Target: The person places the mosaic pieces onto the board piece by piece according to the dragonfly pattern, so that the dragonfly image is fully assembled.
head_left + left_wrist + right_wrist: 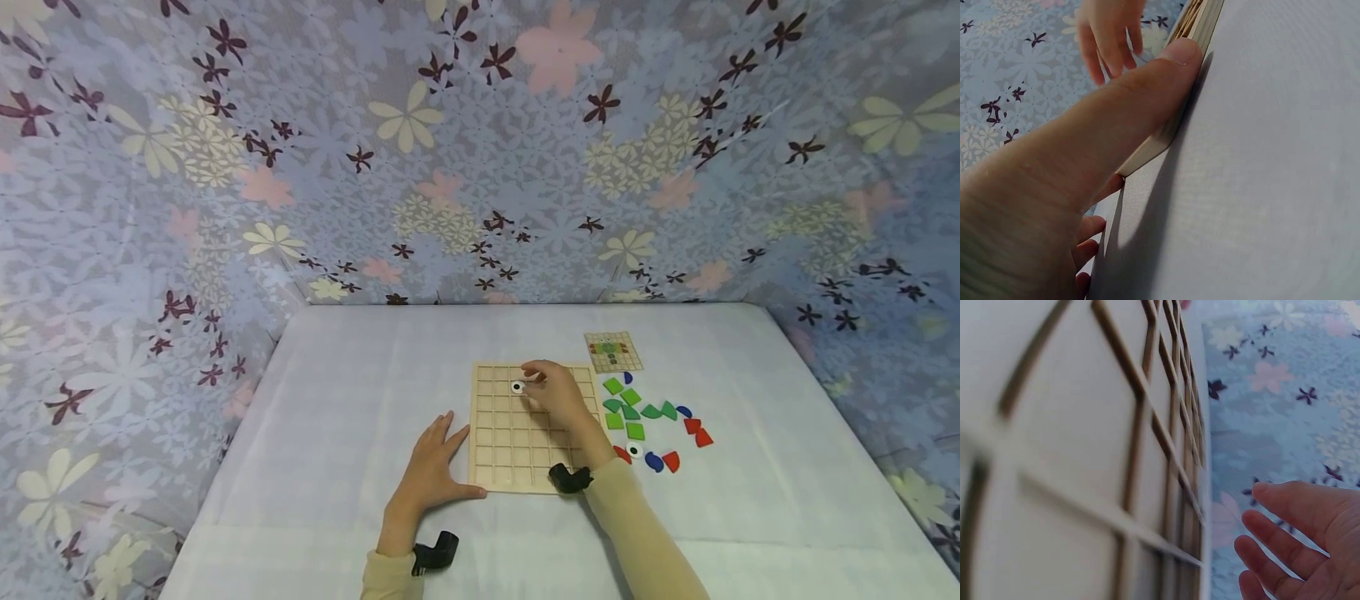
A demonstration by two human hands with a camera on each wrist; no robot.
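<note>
A wooden grid board [491, 446] lies on the table. In one of its upper cells sits a white eye piece [517, 387] with a black centre. Just right of that piece, over the board, is my right hand [557, 398]; its fingers are loosely bent and nothing shows between them in the right wrist view. My left hand [431, 467] lies spread at the board's lower left corner. Its thumb [1166, 69] rests along the near edge, and its index finger reaches the left side.
Right of the board lie several green squares [636, 431], green leaf-like pieces [651, 412], red pieces [703, 437], blue half-rounds [654, 462] and another eye piece [635, 450]. A pattern card [633, 363] lies beyond them. Flowered cloth [480, 167] stands behind the white table [337, 375].
</note>
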